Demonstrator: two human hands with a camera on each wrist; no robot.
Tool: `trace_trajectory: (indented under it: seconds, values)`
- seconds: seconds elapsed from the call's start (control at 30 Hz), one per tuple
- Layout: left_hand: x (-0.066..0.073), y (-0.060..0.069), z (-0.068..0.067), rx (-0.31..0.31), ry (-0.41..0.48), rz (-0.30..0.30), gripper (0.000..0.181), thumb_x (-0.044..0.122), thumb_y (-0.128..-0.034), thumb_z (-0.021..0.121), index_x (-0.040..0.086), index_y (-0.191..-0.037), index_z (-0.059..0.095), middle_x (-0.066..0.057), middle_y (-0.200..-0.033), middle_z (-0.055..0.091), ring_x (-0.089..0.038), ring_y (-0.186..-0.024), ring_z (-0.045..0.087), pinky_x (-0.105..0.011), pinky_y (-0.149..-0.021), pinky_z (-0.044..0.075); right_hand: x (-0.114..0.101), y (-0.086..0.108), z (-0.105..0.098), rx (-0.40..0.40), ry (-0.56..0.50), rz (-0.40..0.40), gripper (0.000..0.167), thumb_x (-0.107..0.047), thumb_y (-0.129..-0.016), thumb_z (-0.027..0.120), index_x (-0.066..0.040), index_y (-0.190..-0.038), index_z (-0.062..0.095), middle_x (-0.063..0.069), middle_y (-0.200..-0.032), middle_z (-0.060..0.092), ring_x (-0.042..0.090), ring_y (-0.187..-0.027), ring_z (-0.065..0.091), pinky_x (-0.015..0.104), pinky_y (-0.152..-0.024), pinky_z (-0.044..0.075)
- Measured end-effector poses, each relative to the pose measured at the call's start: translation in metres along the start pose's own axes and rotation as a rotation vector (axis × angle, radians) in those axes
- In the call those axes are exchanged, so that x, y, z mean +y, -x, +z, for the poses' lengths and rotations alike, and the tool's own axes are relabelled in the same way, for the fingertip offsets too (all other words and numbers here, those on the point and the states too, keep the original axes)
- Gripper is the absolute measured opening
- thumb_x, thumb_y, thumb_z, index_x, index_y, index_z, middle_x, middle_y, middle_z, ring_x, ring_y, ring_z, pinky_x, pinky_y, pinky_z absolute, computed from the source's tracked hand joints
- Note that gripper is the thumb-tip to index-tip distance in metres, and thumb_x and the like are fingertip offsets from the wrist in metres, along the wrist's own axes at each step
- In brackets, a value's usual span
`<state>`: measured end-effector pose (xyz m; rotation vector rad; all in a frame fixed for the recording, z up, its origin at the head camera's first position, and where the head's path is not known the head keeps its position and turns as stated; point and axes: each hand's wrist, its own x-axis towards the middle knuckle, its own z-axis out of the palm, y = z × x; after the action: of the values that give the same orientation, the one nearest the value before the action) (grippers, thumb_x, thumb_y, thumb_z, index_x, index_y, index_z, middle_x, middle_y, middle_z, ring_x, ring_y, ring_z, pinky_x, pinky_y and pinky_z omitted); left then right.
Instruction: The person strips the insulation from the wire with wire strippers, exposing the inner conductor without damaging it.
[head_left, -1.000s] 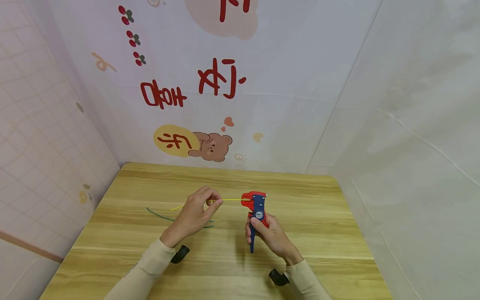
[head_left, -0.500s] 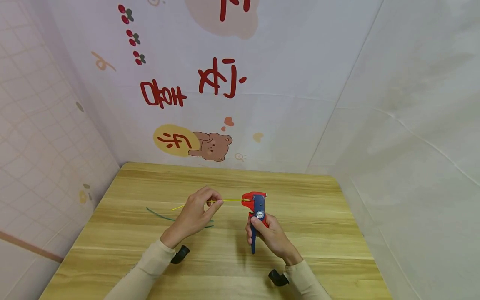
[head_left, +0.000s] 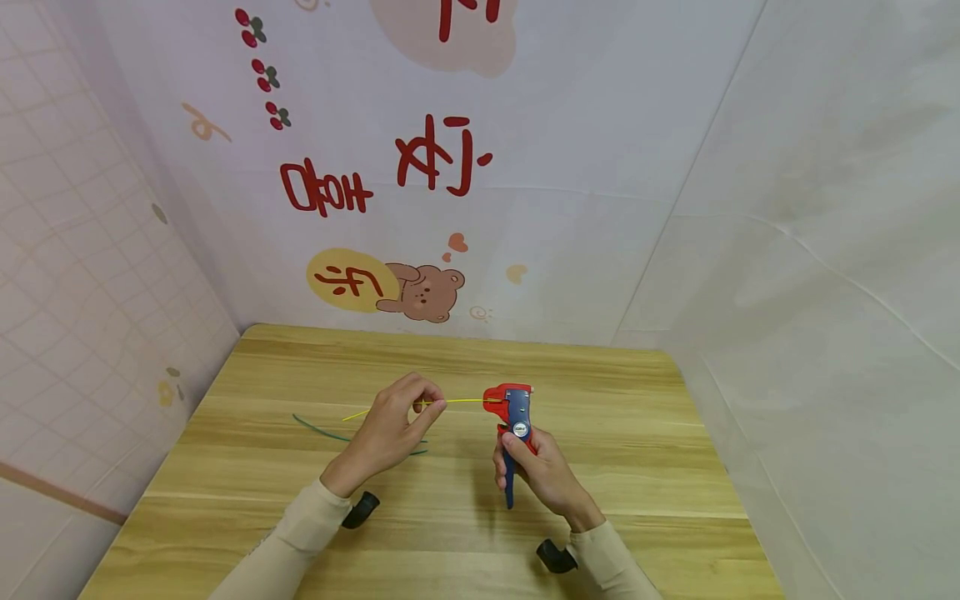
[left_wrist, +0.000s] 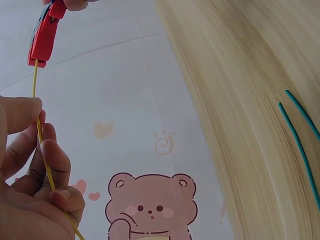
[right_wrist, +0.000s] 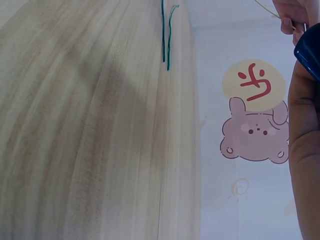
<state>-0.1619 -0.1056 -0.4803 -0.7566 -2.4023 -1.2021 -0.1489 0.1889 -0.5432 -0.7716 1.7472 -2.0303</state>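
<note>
Between thumb and fingertips, my left hand [head_left: 393,421] pinches a thin yellow wire [head_left: 463,401]. The wire's right end runs into the red jaws of a red and blue wire stripper [head_left: 517,407]; its other end sticks out to the left behind the hand. My right hand [head_left: 547,471] grips the stripper by its handles, the thumb near the round label. In the left wrist view the yellow wire [left_wrist: 36,80] crosses the palm and enters the red nose of the stripper [left_wrist: 45,40]. The right wrist view shows only part of a blue handle [right_wrist: 309,52].
Two green wires [head_left: 321,431] lie on the wooden table [head_left: 615,467], partly under my left forearm and hand. Black camera mounts [head_left: 557,556] sit at both wrists. A printed cloth [head_left: 570,208] stands behind the table, with more cloth on both sides.
The stripper's lower blue handle tip has swung slightly to the right, and the tool has shifted a touch rightward. The left hand and the yellow wire stay nearly still.
</note>
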Motion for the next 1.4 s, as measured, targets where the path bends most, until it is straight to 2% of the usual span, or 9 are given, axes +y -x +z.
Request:
trace_trajectory:
  seconds: [0.17, 0.4, 0.6, 0.9, 1.2, 1.4]
  values:
    - [-0.0001, 0.0007, -0.0001, -0.003, 0.002, -0.006, 0.008, 0.007, -0.1063, 0.079, 0.013, -0.102, 0.075, 0.003, -0.094, 0.068, -0.007, -0.085, 0.058, -0.025, -0.076, 0.053, 0.0008, -0.0008, 0.0006, 0.005, 0.018, 0.002, 0.035, -0.013, -0.124, 0.041, 0.018, -0.112, 0.053, 0.037, -0.089, 0.050, 0.009, -0.075, 0.069, 0.029, -0.073, 0.065]
    - [-0.0001, 0.0015, -0.0006, -0.006, 0.005, -0.008, 0.009, 0.008, -0.1064, 0.079, 0.014, -0.102, 0.075, 0.004, -0.094, 0.068, -0.007, -0.085, 0.058, -0.026, -0.076, 0.053, 0.0014, 0.0005, 0.0023, 0.020, 0.035, 0.017, 0.028, -0.013, -0.123, 0.047, 0.012, -0.112, 0.055, 0.030, -0.087, 0.055, 0.010, -0.073, 0.070, 0.031, -0.072, 0.066]
    - [0.0011, 0.0013, -0.0001, -0.010, 0.009, -0.010, 0.008, 0.007, -0.1062, 0.079, 0.013, -0.103, 0.075, 0.004, -0.095, 0.068, -0.007, -0.085, 0.057, -0.037, -0.075, 0.057, 0.0012, 0.0024, 0.0020, 0.038, 0.122, 0.040, 0.014, -0.009, -0.118, 0.055, 0.005, -0.114, 0.059, 0.029, -0.085, 0.061, 0.010, -0.071, 0.072, 0.037, -0.070, 0.068]
    - [0.0022, 0.0011, -0.0004, -0.013, 0.012, -0.014, 0.008, 0.007, -0.1061, 0.079, 0.014, -0.103, 0.075, 0.004, -0.095, 0.068, -0.007, -0.086, 0.058, -0.037, -0.075, 0.058, 0.0004, 0.0020, 0.0017, 0.027, 0.104, 0.045, 0.020, -0.007, -0.120, 0.051, 0.005, -0.107, 0.059, 0.035, -0.083, 0.059, 0.009, -0.066, 0.072, 0.039, -0.062, 0.067]
    - [0.0019, 0.0016, 0.0003, -0.013, 0.008, -0.017, 0.008, 0.008, -0.1068, 0.078, 0.014, -0.103, 0.075, 0.005, -0.095, 0.068, -0.007, -0.086, 0.058, -0.037, -0.076, 0.057, 0.0010, 0.0019, 0.0034, 0.052, 0.146, 0.033, 0.008, -0.003, -0.116, 0.056, 0.001, -0.110, 0.060, 0.031, -0.080, 0.064, 0.013, -0.062, 0.071, 0.039, -0.061, 0.067]
    - [0.0031, 0.0012, 0.0001, -0.011, 0.004, -0.017, 0.008, 0.007, -0.1065, 0.079, 0.013, -0.103, 0.075, 0.004, -0.095, 0.068, -0.008, -0.086, 0.058, -0.038, -0.076, 0.058, 0.0016, 0.0015, 0.0036, 0.063, 0.138, 0.042, 0.015, -0.007, -0.117, 0.056, 0.005, -0.109, 0.058, 0.031, -0.079, 0.061, 0.011, -0.061, 0.070, 0.040, -0.059, 0.066]
